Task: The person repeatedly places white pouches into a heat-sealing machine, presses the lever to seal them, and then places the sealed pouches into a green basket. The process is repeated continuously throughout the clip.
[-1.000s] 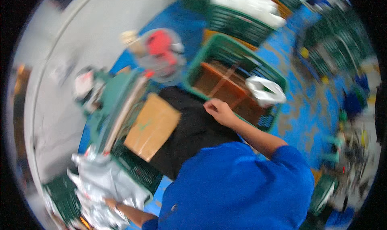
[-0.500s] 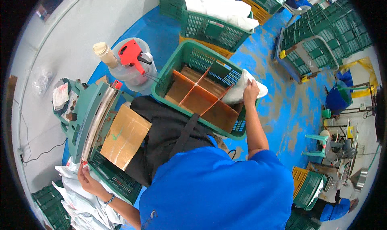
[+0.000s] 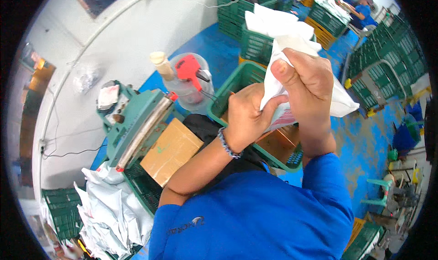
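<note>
- At far left we see a heap of white bags (image 3: 112, 210).
- Next comes a green machine (image 3: 137, 130); half a second ago our left hand was at its near end, and now that hand has left it.
- Just beside it, a brown carton (image 3: 171, 151) lies tilted.
- Beyond the carton, a clear tub (image 3: 200, 104) has a red tool (image 3: 186, 70) across its top.
- Right of these is a green crate (image 3: 239, 79) with orange dividers (image 3: 285, 143), partly hidden by our arms and hands.
- Our left hand (image 3: 246, 114) has swung across and now pinches the left edge of a white bag (image 3: 342, 100).
- That bag, earlier at the crate's right end, is now raised in front of us, above the crate.
- Our right hand (image 3: 310, 84) grips it too, thumb uppermost, so we judge the work has become two-handed.
</note>
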{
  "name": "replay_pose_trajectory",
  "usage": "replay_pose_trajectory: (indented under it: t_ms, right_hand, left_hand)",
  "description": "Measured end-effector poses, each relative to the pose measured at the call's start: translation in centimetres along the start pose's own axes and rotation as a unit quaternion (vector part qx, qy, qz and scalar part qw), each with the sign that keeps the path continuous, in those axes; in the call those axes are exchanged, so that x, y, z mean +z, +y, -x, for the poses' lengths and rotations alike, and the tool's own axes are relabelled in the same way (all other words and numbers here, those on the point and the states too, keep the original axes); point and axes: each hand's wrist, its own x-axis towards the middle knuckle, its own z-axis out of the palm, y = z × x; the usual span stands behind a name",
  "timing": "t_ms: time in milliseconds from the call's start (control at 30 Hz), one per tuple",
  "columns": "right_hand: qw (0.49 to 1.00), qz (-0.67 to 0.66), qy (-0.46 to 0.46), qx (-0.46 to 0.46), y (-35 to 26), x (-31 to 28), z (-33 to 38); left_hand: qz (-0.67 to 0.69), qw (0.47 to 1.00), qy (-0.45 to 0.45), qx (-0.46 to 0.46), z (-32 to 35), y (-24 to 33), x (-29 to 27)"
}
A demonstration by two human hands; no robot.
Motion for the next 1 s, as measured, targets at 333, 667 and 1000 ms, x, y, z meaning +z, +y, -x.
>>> replay_pose_trajectory:
  t_ms: [333,667,1000]
  right_hand:
    - [0.747,-0.191,-0.608,0.189,5.9,14.5,-1.7]
    - [0.863,-0.256,-0.434,0.042,0.0,24.5,-0.2]
    - [0.881,-0.014,-0.421,-0.214,1.8,22.9,-7.5]
  left_hand:
    - [-0.210,0.932,0.256,-0.148,11.2,-2.6,-20.8]
    - [-0.612,0.789,0.049,0.039,13.1,1.2,-30.5]
    - [-0.605,0.788,-0.112,-0.024,11.9,11.0,-33.3]
